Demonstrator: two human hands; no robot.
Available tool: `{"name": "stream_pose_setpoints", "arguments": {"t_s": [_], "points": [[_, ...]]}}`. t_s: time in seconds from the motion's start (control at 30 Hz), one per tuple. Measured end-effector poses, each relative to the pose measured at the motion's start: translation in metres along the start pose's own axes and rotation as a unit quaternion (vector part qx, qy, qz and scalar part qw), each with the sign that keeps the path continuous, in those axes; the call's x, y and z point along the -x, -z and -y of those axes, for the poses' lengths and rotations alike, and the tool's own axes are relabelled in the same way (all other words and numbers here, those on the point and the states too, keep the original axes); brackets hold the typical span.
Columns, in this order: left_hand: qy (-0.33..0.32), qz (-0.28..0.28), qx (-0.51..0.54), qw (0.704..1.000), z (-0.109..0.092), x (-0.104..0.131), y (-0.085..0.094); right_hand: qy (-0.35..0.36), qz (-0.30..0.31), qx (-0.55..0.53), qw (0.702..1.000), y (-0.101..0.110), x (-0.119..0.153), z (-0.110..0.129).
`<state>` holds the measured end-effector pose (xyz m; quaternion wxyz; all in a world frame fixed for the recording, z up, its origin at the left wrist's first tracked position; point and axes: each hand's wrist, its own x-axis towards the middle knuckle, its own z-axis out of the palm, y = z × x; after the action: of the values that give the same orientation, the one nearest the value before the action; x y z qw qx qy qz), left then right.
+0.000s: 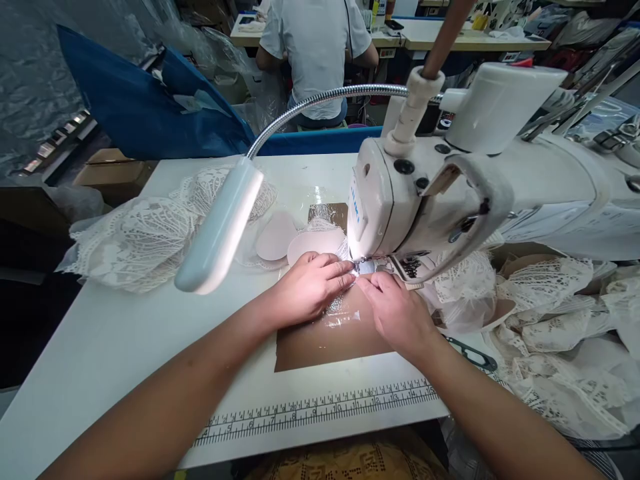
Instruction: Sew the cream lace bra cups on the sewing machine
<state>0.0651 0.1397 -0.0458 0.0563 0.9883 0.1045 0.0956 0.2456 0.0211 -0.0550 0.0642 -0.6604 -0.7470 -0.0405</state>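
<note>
My left hand (317, 283) is beside the needle area of a white sewing machine (385, 193), its fingers closed on a piece of white lace (344, 249). Just right of it, my right hand (400, 313) pinches the near edge of the same work with thumb and forefinger. The spot under the presser foot is small and partly hidden by my fingertips. Behind my left hand lie pale pink, rounded pads (315, 241) with lace at their edges. Under both hands is a brown sheet (320, 347) with shiny clear tape on it.
A lit lamp (220, 227) on a bendy metal neck hangs over the table's left half. Lace pieces (145, 233) lie at left, with a larger heap (565, 340) at right. A printed ruler (320, 410) runs along the front edge. Beyond sits a person (315, 53) at another table.
</note>
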Motion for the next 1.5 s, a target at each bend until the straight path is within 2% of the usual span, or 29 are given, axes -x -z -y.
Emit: {"name": "stream_pose_setpoints", "arguments": {"t_s": [0.53,0.7,0.87,1.07,1.17,1.33,1.5], "points": [[0.064,0.0,-0.05,0.997,-0.001,-0.003,0.004,0.016,-0.044,-0.049,0.998,-0.003,0.005,-0.003],[0.116,0.041,-0.05,0.991,-0.014,0.003,0.021,0.025,-0.066,-0.07,0.995,-0.003,0.009,-0.006],[0.092,0.084,0.036,0.991,-0.026,0.009,0.038,0.014,-0.081,-0.067,0.994,0.0,0.011,-0.008],[0.054,0.034,0.067,0.996,-0.036,0.002,0.024,0.028,-0.096,-0.081,0.992,0.009,0.014,-0.01],[0.053,0.035,0.052,0.997,-0.039,0.003,0.017,0.045,-0.093,-0.107,0.989,0.013,0.017,-0.011],[0.046,0.047,0.024,0.998,-0.036,0.005,0.015,0.087,-0.037,-0.121,0.988,0.015,0.021,-0.012],[0.047,0.055,0.019,0.997,-0.034,0.005,0.015,0.105,-0.057,-0.113,0.986,0.015,0.02,-0.011]]}}
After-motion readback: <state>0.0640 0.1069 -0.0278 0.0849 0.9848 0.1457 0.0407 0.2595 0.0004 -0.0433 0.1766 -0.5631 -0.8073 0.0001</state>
